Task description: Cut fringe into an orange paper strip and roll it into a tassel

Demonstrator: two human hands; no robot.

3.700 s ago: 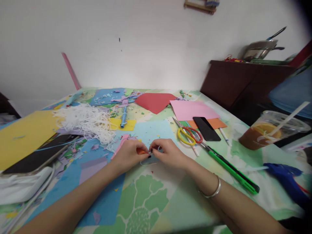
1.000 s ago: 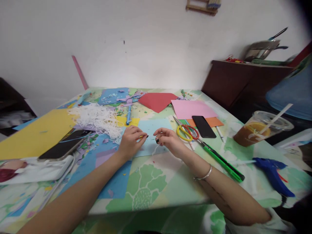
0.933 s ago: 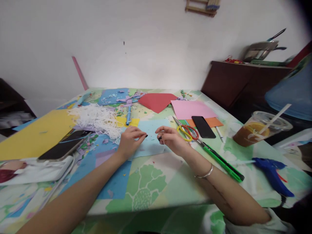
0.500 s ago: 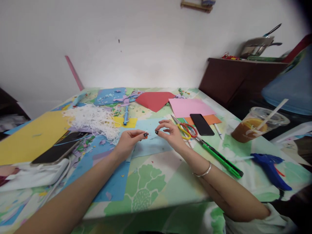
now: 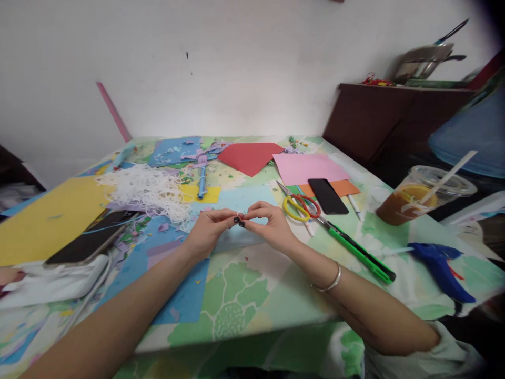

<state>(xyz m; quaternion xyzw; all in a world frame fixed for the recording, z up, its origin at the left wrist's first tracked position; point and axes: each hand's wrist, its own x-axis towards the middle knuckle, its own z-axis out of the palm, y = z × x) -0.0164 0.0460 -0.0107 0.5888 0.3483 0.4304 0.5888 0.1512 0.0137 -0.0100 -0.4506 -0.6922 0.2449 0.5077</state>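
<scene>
My left hand [image 5: 207, 230] and my right hand [image 5: 273, 227] meet at the fingertips over a light blue sheet of paper [image 5: 252, 196]. Both are closed in a pinch. Between the fingertips shows a tiny whitish and reddish bit [image 5: 240, 214], too small to name. Left of my hands lies a tangled heap of white string [image 5: 145, 189]. Scissors [image 5: 302, 207] with yellow and red handles rest just right of my right hand, beside a green utility knife [image 5: 359, 251].
A black phone [image 5: 328, 196] lies near pink paper [image 5: 310, 168]. An iced drink cup [image 5: 422, 197] and a blue glue gun [image 5: 442, 268] stand at the right edge. Another phone [image 5: 90, 239], a yellow sheet [image 5: 43, 216] and paper scraps cover the left. Red paper [image 5: 250, 157] lies at the back.
My right hand, earlier apart with its fingers spread, has moved left and closed against my left fingertips. The tiny orange bit in my left fingers is now mostly hidden. The view has shifted slightly.
</scene>
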